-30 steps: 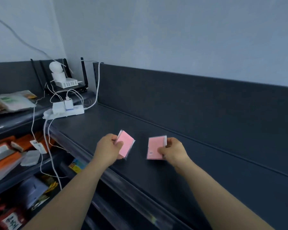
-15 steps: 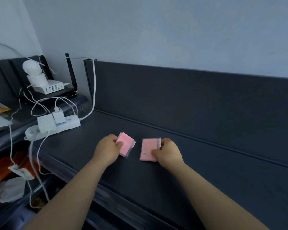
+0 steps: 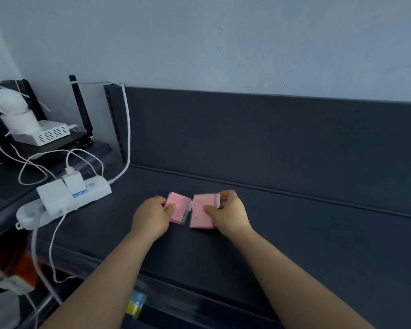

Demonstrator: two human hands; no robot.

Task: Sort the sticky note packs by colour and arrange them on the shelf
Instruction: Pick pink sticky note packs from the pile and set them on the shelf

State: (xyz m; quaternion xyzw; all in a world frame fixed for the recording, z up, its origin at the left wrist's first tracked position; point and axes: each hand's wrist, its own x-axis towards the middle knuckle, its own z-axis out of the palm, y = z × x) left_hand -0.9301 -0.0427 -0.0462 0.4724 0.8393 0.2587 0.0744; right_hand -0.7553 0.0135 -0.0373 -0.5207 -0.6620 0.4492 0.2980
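Right of the power strip [image 3: 64,200], the left hand [image 3: 152,217] pinches a tilted pink sticky note pack [image 3: 177,210] just beside a second pink pack [image 3: 202,213], which the right hand [image 3: 230,214] pinches flat on the dark shelf [image 3: 294,233]. Two pinks are paired — the sorting looks barely begun. Below the shelf's front edge a yellow-and-blue packet [image 3: 134,307] shows only as a blur — no other packs are in view.

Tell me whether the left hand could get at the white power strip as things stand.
Probably yes: the power strip lies just left of the left hand on the shelf, nothing between them. But that hand holds a pink pack, which it should release first.
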